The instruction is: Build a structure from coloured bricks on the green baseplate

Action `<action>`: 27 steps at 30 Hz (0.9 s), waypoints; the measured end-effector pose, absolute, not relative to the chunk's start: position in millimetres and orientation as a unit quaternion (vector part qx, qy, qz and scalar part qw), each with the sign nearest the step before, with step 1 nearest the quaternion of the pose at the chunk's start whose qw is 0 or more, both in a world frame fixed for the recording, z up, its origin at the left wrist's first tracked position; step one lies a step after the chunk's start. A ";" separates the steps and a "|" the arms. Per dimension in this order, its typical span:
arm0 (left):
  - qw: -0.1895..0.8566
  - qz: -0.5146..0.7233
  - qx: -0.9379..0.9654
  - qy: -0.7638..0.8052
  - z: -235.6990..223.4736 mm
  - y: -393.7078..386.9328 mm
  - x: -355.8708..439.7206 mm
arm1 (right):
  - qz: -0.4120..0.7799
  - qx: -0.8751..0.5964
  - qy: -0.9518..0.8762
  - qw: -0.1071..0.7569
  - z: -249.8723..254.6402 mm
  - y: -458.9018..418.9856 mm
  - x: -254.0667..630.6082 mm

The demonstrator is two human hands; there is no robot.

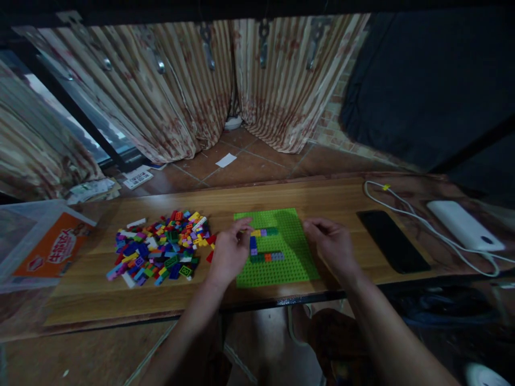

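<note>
A green studded baseplate (292,268) lies on the wooden table in front of me. Toy bricks form an open-sided outline on it: yellow, purple and green bricks (263,232) on top, blue and purple bricks (253,245) down the left side, dark green, orange and grey bricks (268,257) along the bottom. My left hand (232,247) hovers over the plate's left edge, thumb and fingers pinched together; whatever they hold is too small to make out. By the plate's right edge, my right hand (330,244) is closed with fingers curled, its contents hidden.
Loose mixed bricks (161,246) are piled left of the plate. A clear plastic box (36,214) with an orange label stands at the far left. To the right lie a black phone (393,241), a white power bank (464,225) and a white cable (422,217).
</note>
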State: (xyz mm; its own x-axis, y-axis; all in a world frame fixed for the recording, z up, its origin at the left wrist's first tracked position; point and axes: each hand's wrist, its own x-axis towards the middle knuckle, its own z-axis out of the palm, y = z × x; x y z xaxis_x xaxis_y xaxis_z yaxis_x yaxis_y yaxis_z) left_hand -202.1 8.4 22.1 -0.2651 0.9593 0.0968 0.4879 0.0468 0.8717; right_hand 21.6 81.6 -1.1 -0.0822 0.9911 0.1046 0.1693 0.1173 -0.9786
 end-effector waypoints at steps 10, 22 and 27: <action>0.349 0.529 0.388 0.669 6.3 12.9 -208.3 | 0.571 -0.430 -0.478 0.511 -4.6 70.1 -15.0; 0.374 0.641 0.337 0.578 -31.6 10.0 -158.6 | 0.597 -0.391 -0.491 0.499 -24.8 60.3 -43.9; 0.381 0.639 0.345 0.572 -34.7 6.0 -154.1 | 0.612 -0.383 -0.468 0.510 -21.7 53.9 -44.9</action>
State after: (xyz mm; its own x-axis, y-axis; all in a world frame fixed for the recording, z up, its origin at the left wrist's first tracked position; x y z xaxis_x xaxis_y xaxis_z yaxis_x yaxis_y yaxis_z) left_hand -154.1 6.0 -34.7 -0.4710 0.8821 0.0040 -0.0923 -0.0538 0.9943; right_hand -44.9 53.9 -21.7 -0.1877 0.9822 0.0090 -0.2653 -0.0419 -0.9633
